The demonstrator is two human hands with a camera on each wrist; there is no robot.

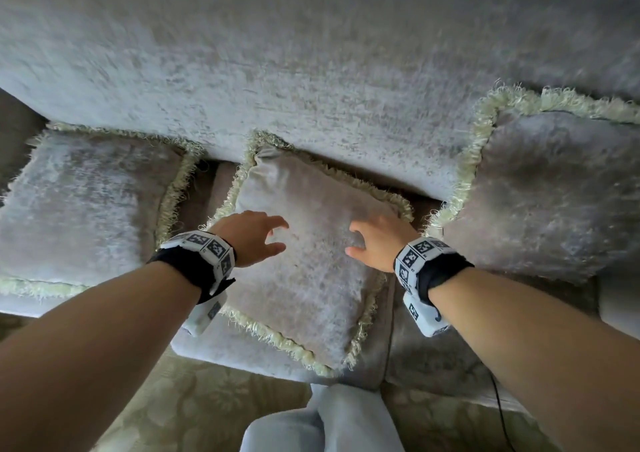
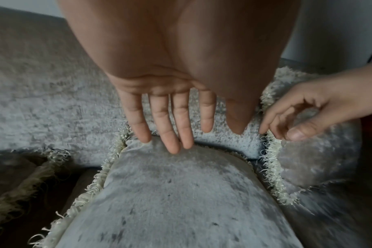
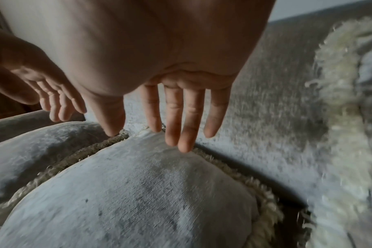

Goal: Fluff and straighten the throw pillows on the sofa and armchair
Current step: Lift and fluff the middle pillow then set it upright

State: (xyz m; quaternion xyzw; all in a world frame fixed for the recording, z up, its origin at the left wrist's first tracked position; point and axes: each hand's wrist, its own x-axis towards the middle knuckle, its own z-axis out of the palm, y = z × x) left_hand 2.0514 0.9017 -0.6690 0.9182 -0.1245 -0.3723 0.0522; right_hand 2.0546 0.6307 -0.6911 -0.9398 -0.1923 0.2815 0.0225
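A grey velvet throw pillow (image 1: 311, 278) with cream fringe lies tilted on the sofa seat, its far corner against the sofa back (image 1: 311, 53). My left hand (image 1: 263, 238) hovers over its left part, fingers spread. My right hand (image 1: 367, 244) is over its right part. In the left wrist view my left hand (image 2: 170, 127) has straight fingers reaching the far edge of the pillow (image 2: 181, 201). In the right wrist view my right hand (image 3: 181, 120) reaches straight-fingered to the same edge of the pillow (image 3: 138, 193). Neither hand holds anything. I cannot tell whether the fingertips touch the fabric.
A matching left pillow (image 1: 79, 206) and a right pillow (image 1: 554, 192) lean against the sofa back on either side. A patterned carpet (image 1: 173, 399) lies in front of the sofa. My legs (image 1: 329, 424) stand at the seat's front edge. A thin black cable (image 1: 498, 399) runs down the sofa front.
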